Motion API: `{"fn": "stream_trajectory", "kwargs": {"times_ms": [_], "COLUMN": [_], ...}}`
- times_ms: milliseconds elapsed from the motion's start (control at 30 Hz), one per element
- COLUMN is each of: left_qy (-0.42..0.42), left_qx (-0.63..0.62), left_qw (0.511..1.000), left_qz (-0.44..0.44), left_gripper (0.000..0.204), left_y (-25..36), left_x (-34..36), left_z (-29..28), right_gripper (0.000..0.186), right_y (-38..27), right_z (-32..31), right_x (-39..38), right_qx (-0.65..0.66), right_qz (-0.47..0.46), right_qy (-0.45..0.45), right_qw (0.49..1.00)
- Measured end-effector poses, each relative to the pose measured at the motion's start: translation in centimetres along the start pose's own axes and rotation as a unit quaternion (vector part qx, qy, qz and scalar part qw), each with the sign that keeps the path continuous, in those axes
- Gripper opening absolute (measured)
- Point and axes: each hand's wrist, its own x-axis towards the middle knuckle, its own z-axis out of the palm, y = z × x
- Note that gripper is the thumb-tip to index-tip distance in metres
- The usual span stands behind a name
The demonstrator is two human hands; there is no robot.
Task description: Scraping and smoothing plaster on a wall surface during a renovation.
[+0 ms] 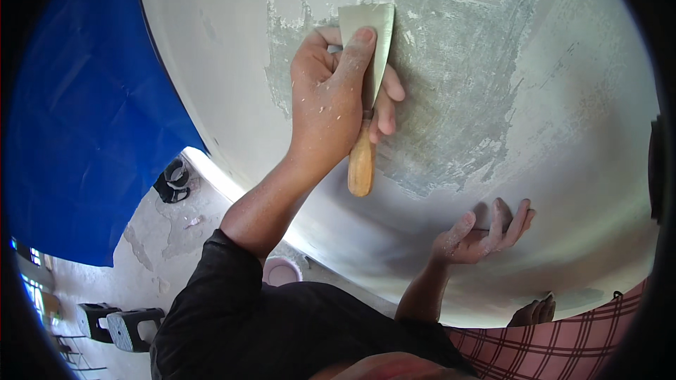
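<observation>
My left hand (327, 95) is closed around a putty knife, its thumb pressed on the metal blade (378, 32) and fingers behind it. The wooden handle (361, 169) points down, below the palm. Behind the knife stretches a large, pale curved surface (225, 49) with a rough grey patch (458, 84), its edges ragged and flaked. Lower right, my right hand (486, 236) holds nothing, its dusty fingers spread close to the surface; contact cannot be made out. White specks cling to both hands.
A blue sheet (77, 112) hangs at the left. Stools (134, 327), a pink bucket (282, 271) and a dark object (172, 181) stand on the stained floor (165, 229). Another hand (533, 312) shows beside plaid cloth (563, 348) at lower right.
</observation>
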Motion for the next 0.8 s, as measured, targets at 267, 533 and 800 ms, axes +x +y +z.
{"fn": "stream_trajectory", "kwargs": {"times_ms": [267, 533, 800], "left_qy": [0.006, 0.039, 0.036], "left_qx": [0.014, 0.049, 0.116], "left_qw": [1.0, 0.998, 0.992], "left_qz": [-0.018, -0.024, -0.044], "left_gripper": [0.029, 0.028, 0.025], "left_y": [0.5, 0.3, 0.6], "left_x": [0.1, -0.5, -0.3], "left_z": [0.5, 0.0, 0.5], "right_gripper": [0.035, 0.035, 0.034], "right_y": [0.3, -0.3, -0.7], "right_z": [-0.5, -0.7, -0.5], "right_x": [-0.1, -0.9, -0.7], "right_qx": [-0.027, -0.029, -0.025], "right_qz": [-0.017, 0.014, 0.017], "right_qy": [-0.023, -0.045, -0.044], "right_qw": [0.999, 0.998, 0.999]}}
